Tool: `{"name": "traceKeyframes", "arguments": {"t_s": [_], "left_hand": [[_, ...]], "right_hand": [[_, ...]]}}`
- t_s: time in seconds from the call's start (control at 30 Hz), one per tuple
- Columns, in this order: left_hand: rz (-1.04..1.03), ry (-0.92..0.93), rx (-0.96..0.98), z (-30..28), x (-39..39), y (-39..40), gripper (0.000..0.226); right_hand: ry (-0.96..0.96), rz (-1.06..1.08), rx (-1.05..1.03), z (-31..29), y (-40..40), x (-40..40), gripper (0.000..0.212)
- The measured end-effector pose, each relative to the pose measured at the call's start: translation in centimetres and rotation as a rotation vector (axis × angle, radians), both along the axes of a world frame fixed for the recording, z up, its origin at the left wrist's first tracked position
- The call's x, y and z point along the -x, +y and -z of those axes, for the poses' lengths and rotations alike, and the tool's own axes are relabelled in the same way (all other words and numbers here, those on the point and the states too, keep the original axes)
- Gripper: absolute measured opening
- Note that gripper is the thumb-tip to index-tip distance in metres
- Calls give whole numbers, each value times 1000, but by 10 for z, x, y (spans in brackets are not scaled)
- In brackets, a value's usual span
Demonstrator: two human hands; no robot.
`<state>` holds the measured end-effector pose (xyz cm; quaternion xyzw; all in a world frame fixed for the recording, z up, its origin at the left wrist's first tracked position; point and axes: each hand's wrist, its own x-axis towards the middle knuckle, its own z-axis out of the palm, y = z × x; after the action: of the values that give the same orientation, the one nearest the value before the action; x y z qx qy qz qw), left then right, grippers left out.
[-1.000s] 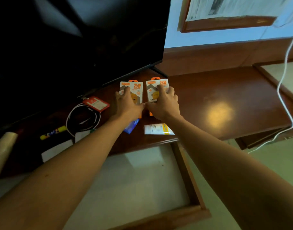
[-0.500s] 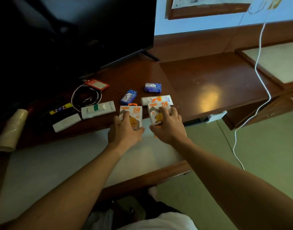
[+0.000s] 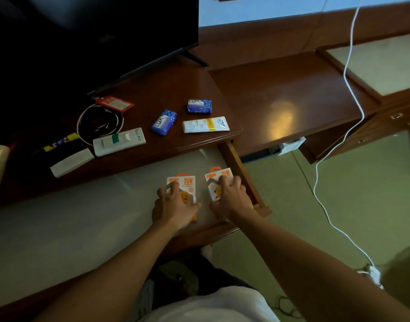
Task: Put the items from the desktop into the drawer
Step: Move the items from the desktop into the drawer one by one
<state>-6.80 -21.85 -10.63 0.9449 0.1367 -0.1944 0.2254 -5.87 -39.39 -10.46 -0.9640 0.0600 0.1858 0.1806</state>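
— How many boxes are the hands carrying?

— Two. The left hand (image 3: 173, 206) is gripping one charger box (image 3: 184, 187), fingers curled over its face; the right hand (image 3: 232, 201) is gripping the second box (image 3: 219, 180) the same way. Both boxes are lying inside the open drawer (image 3: 242, 168), by its right wall, near the front edge.

— And what is sitting on the tabletop (image 3: 176, 89)?

— Two blue soap bars (image 3: 164, 122) (image 3: 199, 106) and one white tube (image 3: 206, 124) near the front right corner. Toward the left are lying one white remote (image 3: 119, 141), one coiled cable (image 3: 99, 122), one red card (image 3: 114, 103), one white slab (image 3: 71, 161) and one yellow-and-black stick (image 3: 60, 141).

— What is differing from half a second ago?

— Then the boxes were hanging over the tabletop's front edge; now they are lower and closer, down in the drawer. A second ago they were standing far back by the TV (image 3: 95, 31).
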Motion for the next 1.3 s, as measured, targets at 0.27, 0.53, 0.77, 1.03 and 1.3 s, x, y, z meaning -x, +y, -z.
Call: {"name": "traceKeyframes", "arguments": {"t_s": [0.27,0.53,0.77,1.03,1.3], "left_hand": [[-23,78,46,30,-5,-16,101],[-22,114,60,45,-10,-18,121],[-29,148,217,47,-18,-18,95],[-5,171,351,48,-19,-27,87],[-36,172,456,63,-22,-34,99]], "right_hand": [[201,-47,123,25,-1,-17,102],[98,-75,410,27,6,-19,87],[-32,-246,339,32,2,-32,70],[39,-264,228,25,-17,-41,62],[111,-281,194,30,-22,-51,59]]}}
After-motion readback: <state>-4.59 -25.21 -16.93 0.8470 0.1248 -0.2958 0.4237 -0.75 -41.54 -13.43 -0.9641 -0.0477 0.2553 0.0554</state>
